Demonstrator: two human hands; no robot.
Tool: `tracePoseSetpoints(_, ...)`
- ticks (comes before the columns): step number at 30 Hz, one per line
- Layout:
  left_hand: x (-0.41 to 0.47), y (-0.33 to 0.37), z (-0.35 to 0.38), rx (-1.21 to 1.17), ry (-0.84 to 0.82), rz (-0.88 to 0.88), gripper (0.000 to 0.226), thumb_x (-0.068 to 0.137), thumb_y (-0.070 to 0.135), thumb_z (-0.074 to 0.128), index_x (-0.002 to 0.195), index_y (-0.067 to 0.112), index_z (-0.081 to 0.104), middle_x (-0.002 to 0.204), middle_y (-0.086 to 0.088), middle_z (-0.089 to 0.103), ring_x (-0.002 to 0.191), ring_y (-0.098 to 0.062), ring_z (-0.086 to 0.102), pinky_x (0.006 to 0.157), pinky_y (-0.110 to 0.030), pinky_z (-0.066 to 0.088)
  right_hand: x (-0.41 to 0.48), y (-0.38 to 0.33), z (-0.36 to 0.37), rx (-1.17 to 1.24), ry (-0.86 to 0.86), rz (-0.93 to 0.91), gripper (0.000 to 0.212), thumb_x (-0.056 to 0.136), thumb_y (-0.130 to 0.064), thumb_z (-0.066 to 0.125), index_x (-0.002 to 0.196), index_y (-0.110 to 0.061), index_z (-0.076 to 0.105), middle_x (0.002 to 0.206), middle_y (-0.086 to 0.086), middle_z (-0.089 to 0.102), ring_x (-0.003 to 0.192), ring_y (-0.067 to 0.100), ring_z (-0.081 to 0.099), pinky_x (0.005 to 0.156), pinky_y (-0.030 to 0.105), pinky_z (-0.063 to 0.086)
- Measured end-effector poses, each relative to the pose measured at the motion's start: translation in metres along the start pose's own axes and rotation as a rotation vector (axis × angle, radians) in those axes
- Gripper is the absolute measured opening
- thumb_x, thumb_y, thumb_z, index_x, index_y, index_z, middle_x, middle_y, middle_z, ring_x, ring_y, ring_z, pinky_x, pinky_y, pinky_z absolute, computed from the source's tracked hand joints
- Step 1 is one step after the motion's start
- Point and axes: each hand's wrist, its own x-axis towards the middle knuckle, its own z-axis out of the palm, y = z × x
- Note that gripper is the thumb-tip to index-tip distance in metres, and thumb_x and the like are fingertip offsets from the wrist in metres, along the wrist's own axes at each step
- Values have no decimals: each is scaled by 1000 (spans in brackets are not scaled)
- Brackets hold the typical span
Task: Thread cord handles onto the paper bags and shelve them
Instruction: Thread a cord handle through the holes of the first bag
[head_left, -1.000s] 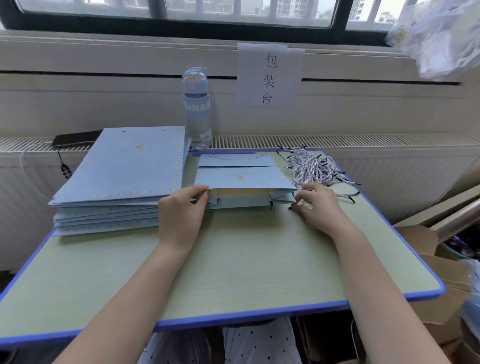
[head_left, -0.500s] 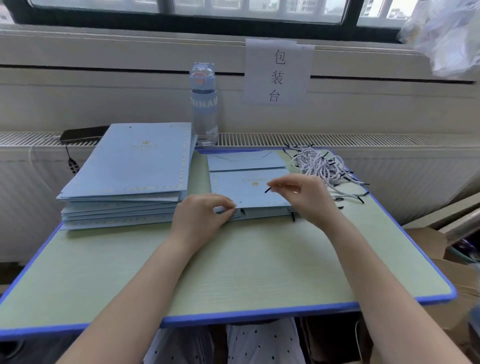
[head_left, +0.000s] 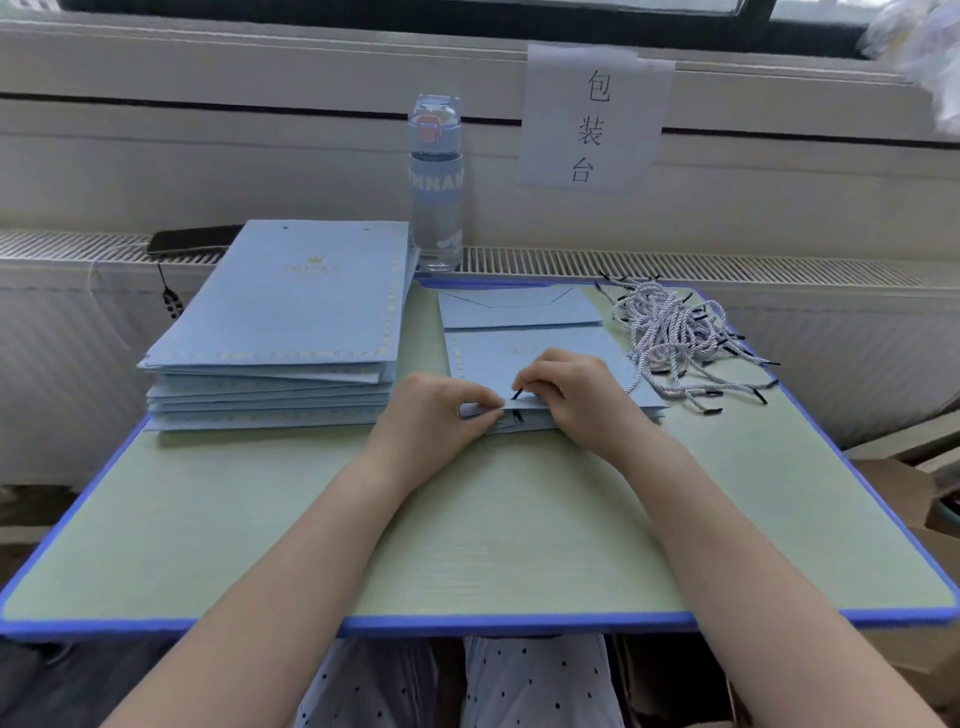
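A makeshift packing station, this: a paper sign (head_left: 592, 117) reading 包装台, packing table, is taped below the window (head_left: 415, 10), and a small blue-edged tabletop (head_left: 467, 545) against the radiator grille (head_left: 727, 265) carries a stack of flat blue paper bags (head_left: 291, 312) and a heap of loose cords (head_left: 670, 332).

paper bag (head_left: 480, 358): light blue, lying flat, bottom flap folded over at far end, near edge slightly raised | cord (head_left: 517, 395): black tip poking up at that edge | bag stack (head_left: 291, 312): same blue, flat, left | loose cords (head_left: 675, 332): white-blue twist, black-tipped, heaped right
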Motion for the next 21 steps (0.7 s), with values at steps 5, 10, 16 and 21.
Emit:
tracePoseSetpoints(5,0,0,0,-15,37,27,12,74,12,79,86,14,78,85,4,75,82,-1,65,76,-20,49,2,-8,3,6,8,-39,20,81,4,53,83,-1,73,84,13,66,75,25,62,72,20,40)
tracePoseSetpoints(10,0,4,1,-38,105,23,10,74,10,78,84,9,77,81,1,75,82,-1,64,71,-6,45,0,-10,2,100,90,40,21,85,0,61,101,-6,72,86,6,71,81,17,64,82,20,46)
tracePoseSetpoints(16,1,7,2,-98,130,-53,7,79,12,76,84,7,76,77,9,70,74,13,58,68,0,37,-1,-14,-4,137,55,126,18,90,-2,58,96,-10,72,88,-5,71,90,17,64,85,32,49)
tracePoseSetpoints(21,2,6,2,-123,133,-108,7,81,14,75,85,10,77,74,17,65,67,18,56,67,-2,38,-1,-16,-5,142,-11,131,23,93,-2,51,99,-9,72,101,-1,66,98,15,60,89,21,43)
